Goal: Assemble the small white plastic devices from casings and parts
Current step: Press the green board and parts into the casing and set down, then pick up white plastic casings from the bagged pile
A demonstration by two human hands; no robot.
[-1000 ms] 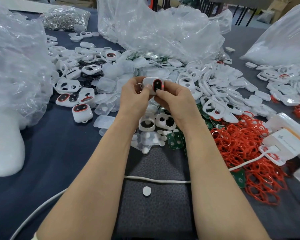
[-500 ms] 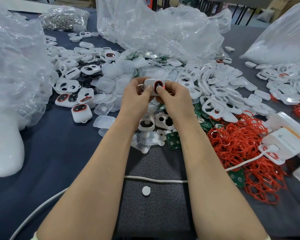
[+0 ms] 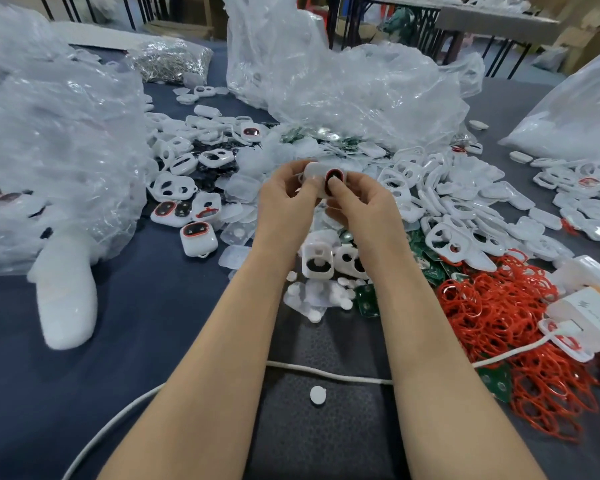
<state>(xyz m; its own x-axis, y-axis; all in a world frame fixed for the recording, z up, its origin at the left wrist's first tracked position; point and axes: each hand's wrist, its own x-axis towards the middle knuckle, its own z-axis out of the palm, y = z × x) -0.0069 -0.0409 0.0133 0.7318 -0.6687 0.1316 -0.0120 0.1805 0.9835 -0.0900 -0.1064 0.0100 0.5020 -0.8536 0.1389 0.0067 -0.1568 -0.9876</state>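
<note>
While a part is apparently being pressed home, the small white device (image 3: 315,173) is held raised above the desk (image 3: 136,306), just over the middle of the parts heap, where it can be seen squarely. It is grasped at its left end by the left grip (image 3: 284,199), fingers curled round it. It is pinched from the right by the right grip (image 3: 359,202), whose thumb (image 3: 332,183) is laid on the red-ringed oval opening. This is judged to be a seating press, with the casing braced against it.

Supplies are laid out within reach: white casings (image 3: 447,216) to the right, red rings (image 3: 499,317) nearer, green circuit boards (image 3: 366,301) between those and the arms, and finished units (image 3: 199,239) set apart on the left.

A dark blue cloth is spread over the desk, with a darker mat (image 3: 326,438) at the near edge, crossed by a white cable (image 3: 326,374). Large clear plastic bags (image 3: 343,84) are piled behind and at the left. Beyond, another table and cardboard boxes can be made out, which suggests a workshop.
</note>
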